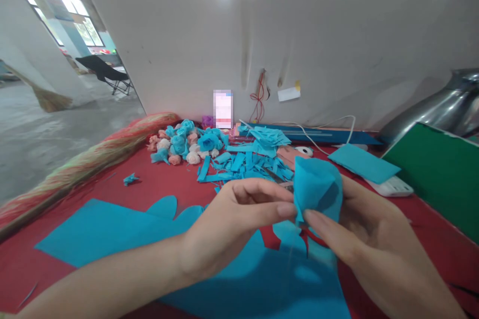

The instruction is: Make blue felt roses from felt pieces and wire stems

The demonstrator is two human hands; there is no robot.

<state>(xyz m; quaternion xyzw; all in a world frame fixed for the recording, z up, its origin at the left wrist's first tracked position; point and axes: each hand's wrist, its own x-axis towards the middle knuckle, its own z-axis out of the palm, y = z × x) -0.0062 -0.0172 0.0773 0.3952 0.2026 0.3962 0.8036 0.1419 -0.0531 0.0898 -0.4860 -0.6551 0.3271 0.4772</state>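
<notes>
Both hands pinch a blue paper flower [318, 187], its petals wrapped into a cup above the fingertips. My left hand [243, 219] holds its lower left edge between thumb and fingers. From the right, my right hand [359, 229] presses its thumb on the base, with its fingers hidden behind the petals. Just below hangs a faint thin thread or strand. Blue paper sheets [123, 239] and cut rounded petals [164, 207] lie under and beside my hands. Partly hidden behind the flower are scissors with a red handle [316, 238].
Finished blue, pink and white paper flowers [183, 142] are heaped at the back left. Blue paper scraps [247, 159] pile up behind my hands. A lit phone [223, 108] leans on the white board. To the right are folded blue paper [364, 162], a green board [437, 179] and a metal kettle [430, 104].
</notes>
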